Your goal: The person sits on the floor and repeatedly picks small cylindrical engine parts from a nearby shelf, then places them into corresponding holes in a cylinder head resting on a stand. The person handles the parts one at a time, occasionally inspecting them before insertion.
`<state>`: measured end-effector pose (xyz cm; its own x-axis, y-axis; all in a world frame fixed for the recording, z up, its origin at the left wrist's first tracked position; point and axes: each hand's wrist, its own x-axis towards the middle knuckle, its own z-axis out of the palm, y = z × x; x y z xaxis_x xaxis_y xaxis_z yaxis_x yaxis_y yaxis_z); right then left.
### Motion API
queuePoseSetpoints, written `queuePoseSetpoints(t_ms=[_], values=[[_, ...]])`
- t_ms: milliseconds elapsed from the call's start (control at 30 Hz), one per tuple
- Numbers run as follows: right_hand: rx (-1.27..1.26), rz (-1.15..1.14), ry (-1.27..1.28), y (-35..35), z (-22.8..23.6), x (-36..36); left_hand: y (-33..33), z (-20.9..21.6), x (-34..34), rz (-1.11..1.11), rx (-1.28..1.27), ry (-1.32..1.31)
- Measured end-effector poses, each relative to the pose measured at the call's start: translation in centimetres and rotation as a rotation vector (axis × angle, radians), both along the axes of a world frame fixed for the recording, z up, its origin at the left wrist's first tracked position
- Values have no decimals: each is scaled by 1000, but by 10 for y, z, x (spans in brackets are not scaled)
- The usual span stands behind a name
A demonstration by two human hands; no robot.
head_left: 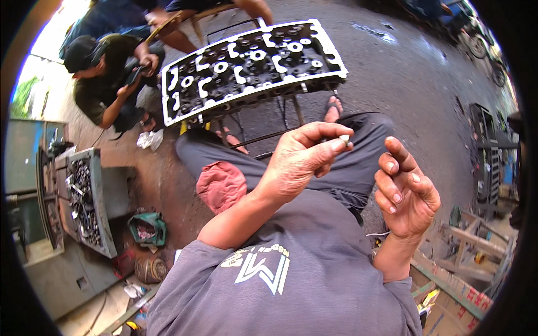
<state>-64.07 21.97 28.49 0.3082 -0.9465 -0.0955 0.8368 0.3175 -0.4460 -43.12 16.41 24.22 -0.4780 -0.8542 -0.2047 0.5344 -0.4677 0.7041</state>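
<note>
Left hand (305, 159): grip clamped on small pale piece (344, 138), on the wearer's side of the cylinder head (251, 68). Right hand (408, 193): grip apart, nothing seen in it. Advised: steady pinch, clear of the cylinder head's openings.

Small off-white piece (344, 138), exact shape unclear, pinched at tips of left fingers (323, 131).

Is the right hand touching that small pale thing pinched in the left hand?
Apart. In the head view, dark trousers show in the gap between the small pale thing, pinched by the left hand, and the right hand.
</note>
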Motion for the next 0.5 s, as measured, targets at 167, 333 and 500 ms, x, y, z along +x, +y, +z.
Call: queuePoseSetpoints(t_ms=[167, 333, 500], values=[[43, 117, -4, -21, -5, 28, 0, -6, 14, 83, -20, -14], [113, 118, 19, -26, -15, 39, 1, -14, 20, 134, -66, -45], [130, 141, 71, -27, -23, 42, 2, -18, 17, 205, -81, -70]])
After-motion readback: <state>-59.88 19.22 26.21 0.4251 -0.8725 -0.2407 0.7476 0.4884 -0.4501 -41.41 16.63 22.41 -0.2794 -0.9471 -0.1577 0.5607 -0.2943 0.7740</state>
